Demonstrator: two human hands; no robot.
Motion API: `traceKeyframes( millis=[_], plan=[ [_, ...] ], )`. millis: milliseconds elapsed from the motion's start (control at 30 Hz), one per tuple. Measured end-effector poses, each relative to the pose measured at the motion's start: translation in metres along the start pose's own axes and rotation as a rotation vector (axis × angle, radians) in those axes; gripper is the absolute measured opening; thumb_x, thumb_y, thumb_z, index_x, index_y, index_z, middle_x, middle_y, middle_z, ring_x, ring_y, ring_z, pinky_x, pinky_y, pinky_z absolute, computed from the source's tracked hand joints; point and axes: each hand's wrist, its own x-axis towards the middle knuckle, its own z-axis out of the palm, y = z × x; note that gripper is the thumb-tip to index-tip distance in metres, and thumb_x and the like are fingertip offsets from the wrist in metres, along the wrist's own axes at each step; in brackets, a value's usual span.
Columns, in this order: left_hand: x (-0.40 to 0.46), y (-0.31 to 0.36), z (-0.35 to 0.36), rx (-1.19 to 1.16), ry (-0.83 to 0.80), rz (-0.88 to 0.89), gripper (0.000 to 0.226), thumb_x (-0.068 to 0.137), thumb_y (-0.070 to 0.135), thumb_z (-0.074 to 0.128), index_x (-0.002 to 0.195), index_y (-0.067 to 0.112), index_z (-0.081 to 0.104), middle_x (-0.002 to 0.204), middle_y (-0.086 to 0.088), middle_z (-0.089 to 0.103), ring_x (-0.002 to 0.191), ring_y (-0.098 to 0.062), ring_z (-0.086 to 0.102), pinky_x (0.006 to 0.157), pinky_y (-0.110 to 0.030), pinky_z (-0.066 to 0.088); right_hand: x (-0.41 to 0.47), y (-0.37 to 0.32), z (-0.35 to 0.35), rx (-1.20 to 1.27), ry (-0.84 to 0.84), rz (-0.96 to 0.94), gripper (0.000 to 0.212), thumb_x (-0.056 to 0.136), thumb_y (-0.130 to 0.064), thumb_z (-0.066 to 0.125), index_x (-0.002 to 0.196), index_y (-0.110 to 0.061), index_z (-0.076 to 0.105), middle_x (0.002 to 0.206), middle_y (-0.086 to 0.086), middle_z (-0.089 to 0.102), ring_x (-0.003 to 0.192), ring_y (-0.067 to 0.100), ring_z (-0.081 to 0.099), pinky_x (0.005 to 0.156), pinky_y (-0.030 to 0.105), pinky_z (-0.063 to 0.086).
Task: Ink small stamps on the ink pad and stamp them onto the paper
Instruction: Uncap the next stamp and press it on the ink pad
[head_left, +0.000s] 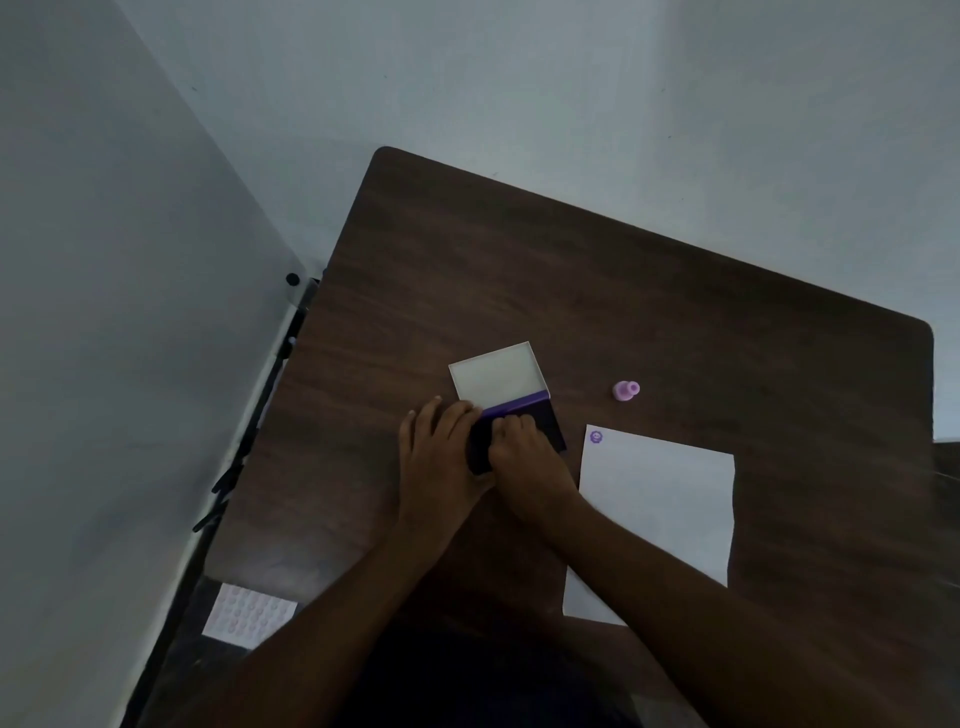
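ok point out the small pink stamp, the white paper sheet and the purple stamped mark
small pink plastic stamp (625, 391), head view, on its round body
white rectangular paper sheet (660, 499), head view, on its bare middle
purple round stamped mark (596, 437), head view, on the print's centre

I see both hands over the open ink pad (524, 415) on the dark desk (571, 291): my left hand (441, 457) rests flat at its left edge, my right hand (522, 447) is curled on the dark pad, whatever it holds hidden. A pink stamp (626, 391) lies apart, right. The paper (660, 509) bears one purple print (596, 437).
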Motion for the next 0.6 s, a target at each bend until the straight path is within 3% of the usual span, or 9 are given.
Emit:
traceKeyframes(
  millis=[400,600],
  plan=[
    [-0.001,0.005,-0.005,0.021,0.003,0.041,0.079,0.062,0.059,0.070,0.130,0.024,0.047,0.136,0.003,0.051,0.134,-0.021,0.033,0.114,-0.044,0.012,-0.004,0.000,0.003,0.040,0.016,0.018,0.048,0.084,-0.017,0.065,0.126,-0.004,0.045,0.128,0.019,0.052,0.119,0.031,0.047,0.104,0.042,0.037],
    [0.001,0.010,-0.015,0.055,-0.044,0.056,0.083,0.059,0.072,0.056,0.123,0.021,0.052,0.129,-0.002,0.057,0.128,-0.022,0.043,0.113,-0.040,0.012,-0.003,-0.002,-0.014,0.083,-0.086,0.139,0.052,0.085,-0.019,0.065,0.130,-0.007,0.042,0.134,0.017,0.047,0.123,0.032,0.044,0.105,0.044,0.036]
  ],
)
